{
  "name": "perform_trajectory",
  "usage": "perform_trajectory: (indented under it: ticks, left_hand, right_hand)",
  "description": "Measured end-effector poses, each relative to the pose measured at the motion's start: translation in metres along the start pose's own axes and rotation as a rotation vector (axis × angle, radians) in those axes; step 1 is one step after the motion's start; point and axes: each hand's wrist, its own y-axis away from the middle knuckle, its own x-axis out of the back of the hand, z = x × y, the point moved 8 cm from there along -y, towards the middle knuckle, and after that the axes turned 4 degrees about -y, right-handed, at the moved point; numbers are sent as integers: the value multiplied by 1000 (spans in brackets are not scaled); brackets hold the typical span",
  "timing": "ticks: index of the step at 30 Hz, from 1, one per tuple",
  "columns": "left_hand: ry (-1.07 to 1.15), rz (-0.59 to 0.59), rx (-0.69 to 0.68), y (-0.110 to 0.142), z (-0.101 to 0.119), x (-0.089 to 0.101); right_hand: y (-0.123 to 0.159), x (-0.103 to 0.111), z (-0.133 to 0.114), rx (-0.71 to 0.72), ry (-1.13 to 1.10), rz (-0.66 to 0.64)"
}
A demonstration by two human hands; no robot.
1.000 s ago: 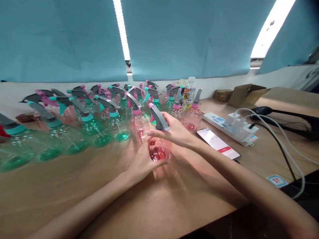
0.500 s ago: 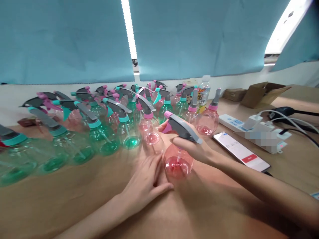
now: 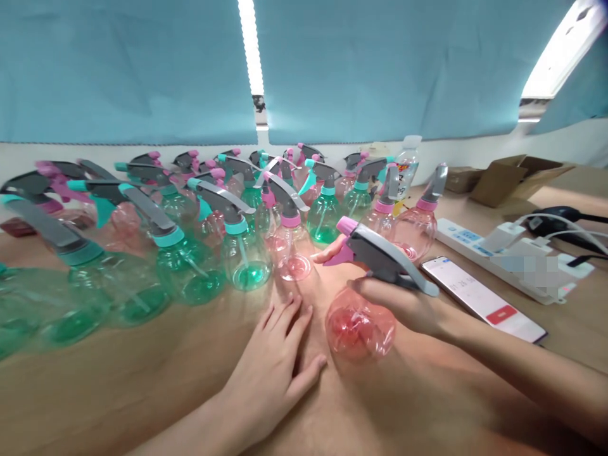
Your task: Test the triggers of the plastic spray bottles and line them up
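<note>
My right hand (image 3: pixel 401 303) is wrapped round the neck of a pink spray bottle (image 3: pixel 360 328) with a grey and pink trigger head. The bottle's nozzle points left, and a finger reaches out beneath it. To the left of that bottle, my left hand (image 3: pixel 270 364) lies palm down on the wooden table (image 3: pixel 190 386), fingers stretched and holding nothing. Just beyond its fingertips stand another pink spray bottle (image 3: pixel 293 256) and a green spray bottle (image 3: pixel 247 263) with a turquoise collar.
Several more green and pink spray bottles stand in rows along the wall. On the right are a phone (image 3: pixel 484 297) with a lit screen, a white power strip (image 3: pixel 506 259) with plugs and cables, and an open cardboard box (image 3: pixel 520 180). A labelled drink bottle (image 3: pixel 407 164) stands behind.
My left hand has let go of the pink spray bottle and flattened on the table. My right hand keeps hold, and the trigger head has turned so its nozzle points left. The view has shifted.
</note>
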Motion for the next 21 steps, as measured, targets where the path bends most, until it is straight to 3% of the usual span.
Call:
perform_trajectory:
  ticks: [11, 21]
  left_hand:
    - [-46, -50, -12, -2, 3, 5]
    - [-9, -18, -15, -1, 1, 2]
  right_hand:
    - [1, -1, 11, -88, -27, 0]
    - [1, 0, 7, -91, -57, -6]
